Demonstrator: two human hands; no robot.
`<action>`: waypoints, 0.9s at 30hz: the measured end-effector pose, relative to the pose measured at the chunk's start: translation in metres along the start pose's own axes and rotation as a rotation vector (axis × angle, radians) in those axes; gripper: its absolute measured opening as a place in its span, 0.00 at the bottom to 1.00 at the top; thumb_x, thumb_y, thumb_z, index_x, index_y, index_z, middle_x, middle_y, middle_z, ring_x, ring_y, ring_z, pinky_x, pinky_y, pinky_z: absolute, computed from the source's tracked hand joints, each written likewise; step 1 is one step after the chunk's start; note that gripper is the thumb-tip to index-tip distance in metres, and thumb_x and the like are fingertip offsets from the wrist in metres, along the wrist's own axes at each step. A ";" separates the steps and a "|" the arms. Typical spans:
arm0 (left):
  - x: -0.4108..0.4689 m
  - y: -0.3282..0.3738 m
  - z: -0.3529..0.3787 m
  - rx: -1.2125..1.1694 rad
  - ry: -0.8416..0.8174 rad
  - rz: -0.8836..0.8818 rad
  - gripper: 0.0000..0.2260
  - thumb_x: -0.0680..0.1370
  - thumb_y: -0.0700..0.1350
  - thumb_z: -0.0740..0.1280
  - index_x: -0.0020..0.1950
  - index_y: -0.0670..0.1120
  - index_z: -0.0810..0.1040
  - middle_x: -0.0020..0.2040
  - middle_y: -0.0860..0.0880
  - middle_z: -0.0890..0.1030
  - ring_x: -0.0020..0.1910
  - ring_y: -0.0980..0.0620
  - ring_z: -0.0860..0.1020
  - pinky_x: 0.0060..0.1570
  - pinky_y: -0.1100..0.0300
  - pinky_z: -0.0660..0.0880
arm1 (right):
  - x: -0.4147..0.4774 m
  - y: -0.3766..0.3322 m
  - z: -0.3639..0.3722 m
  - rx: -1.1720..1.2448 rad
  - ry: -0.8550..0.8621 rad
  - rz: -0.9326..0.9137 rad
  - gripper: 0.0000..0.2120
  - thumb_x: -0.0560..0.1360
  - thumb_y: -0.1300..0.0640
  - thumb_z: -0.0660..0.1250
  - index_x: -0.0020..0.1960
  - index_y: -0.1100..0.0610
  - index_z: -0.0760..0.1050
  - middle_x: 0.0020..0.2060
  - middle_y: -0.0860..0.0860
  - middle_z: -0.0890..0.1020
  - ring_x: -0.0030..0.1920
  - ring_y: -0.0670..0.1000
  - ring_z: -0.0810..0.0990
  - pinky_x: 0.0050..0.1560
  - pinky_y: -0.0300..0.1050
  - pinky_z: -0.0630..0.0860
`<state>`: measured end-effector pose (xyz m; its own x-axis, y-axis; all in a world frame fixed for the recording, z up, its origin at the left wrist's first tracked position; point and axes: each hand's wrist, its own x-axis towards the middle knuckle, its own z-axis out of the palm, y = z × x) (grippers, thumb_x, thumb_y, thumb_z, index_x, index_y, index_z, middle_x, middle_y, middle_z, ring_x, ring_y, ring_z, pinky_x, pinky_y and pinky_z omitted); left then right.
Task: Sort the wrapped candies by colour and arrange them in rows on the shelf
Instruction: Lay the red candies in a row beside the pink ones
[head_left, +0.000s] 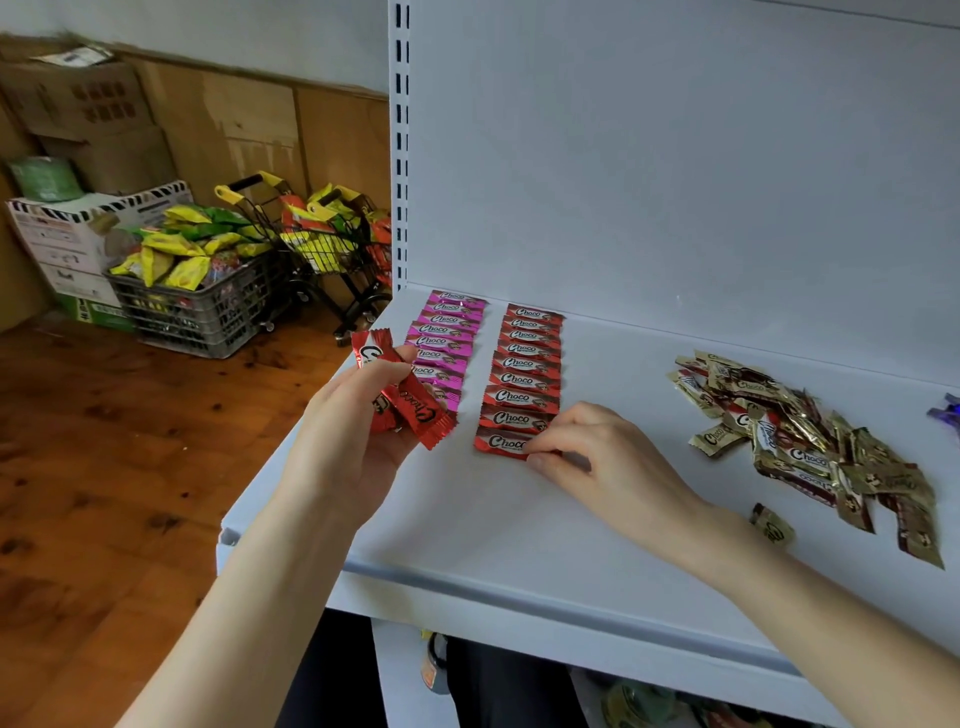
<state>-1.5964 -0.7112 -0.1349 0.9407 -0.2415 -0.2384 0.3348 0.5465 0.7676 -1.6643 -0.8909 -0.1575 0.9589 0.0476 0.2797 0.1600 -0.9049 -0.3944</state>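
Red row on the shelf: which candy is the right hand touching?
The frontmost red candy, closest to the camera; the right hand pinches its right edge, while the rest lie behind it.

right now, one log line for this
left hand: holds spare red candies | right hand: pinches front red candy of red row | gold pile: unsorted

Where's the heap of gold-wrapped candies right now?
Head view: the gold candy heap lies at the right of the white shelf, beyond the right hand and the red row.

Grey crate (192, 317) of what look like snack bags (171, 249); cardboard boxes (93, 98) behind.
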 end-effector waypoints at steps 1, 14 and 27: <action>0.001 -0.001 0.000 0.013 0.005 0.008 0.06 0.77 0.36 0.62 0.50 0.41 0.77 0.45 0.43 0.81 0.42 0.49 0.82 0.36 0.56 0.81 | 0.000 0.000 0.000 0.003 0.001 0.001 0.07 0.74 0.57 0.67 0.50 0.54 0.82 0.43 0.43 0.73 0.50 0.48 0.74 0.48 0.37 0.68; -0.003 -0.011 0.005 0.168 -0.126 0.043 0.03 0.71 0.35 0.69 0.43 0.40 0.78 0.33 0.47 0.82 0.29 0.56 0.80 0.31 0.66 0.78 | 0.008 -0.029 -0.021 0.676 0.065 0.110 0.06 0.72 0.59 0.68 0.46 0.49 0.76 0.36 0.44 0.81 0.38 0.40 0.79 0.42 0.30 0.73; -0.009 -0.008 0.000 0.182 -0.222 -0.028 0.05 0.72 0.31 0.65 0.44 0.38 0.79 0.39 0.42 0.83 0.37 0.49 0.83 0.35 0.62 0.80 | 0.000 -0.021 -0.018 0.622 0.134 0.021 0.11 0.70 0.61 0.71 0.45 0.46 0.78 0.44 0.50 0.80 0.44 0.46 0.79 0.46 0.40 0.77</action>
<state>-1.6071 -0.7138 -0.1388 0.8896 -0.4347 -0.1404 0.3259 0.3887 0.8618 -1.6716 -0.8792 -0.1329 0.9323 -0.0575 0.3572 0.2858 -0.4883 -0.8245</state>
